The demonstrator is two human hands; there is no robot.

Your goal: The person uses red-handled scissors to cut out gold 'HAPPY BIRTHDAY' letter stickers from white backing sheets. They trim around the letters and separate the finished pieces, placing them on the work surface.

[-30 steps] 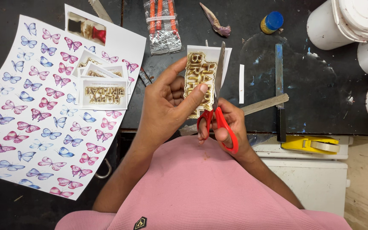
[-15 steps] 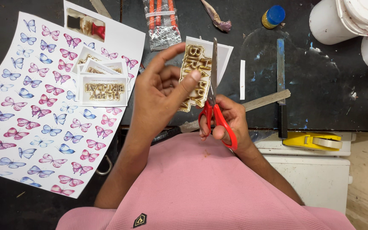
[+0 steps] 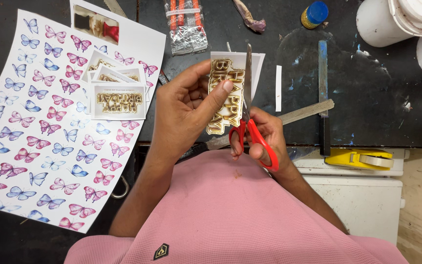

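Note:
My left hand [image 3: 186,110] pinches a white paper cut-out with gold lettering [image 3: 226,90], thumb pressed on its front. My right hand [image 3: 264,137] grips red-handled scissors [image 3: 250,124]; their blades point upward along the right edge of the lettering, cutting into the white margin. Both hands hover above the front edge of the dark worktable [image 3: 367,98], just over my pink shirt.
A sheet of printed butterflies [image 3: 40,122] lies at the left with a pile of gold-lettered cards [image 3: 118,95] on it. A metal file [image 3: 306,111], a narrow paper strip [image 3: 278,88], a yellow tape dispenser [image 3: 365,159], a packet of orange sticks [image 3: 186,24] and white buckets [image 3: 401,19] surround the hands.
My hands lifted the cut-out and turned it a little; the scissors' blades have moved further up along its right edge.

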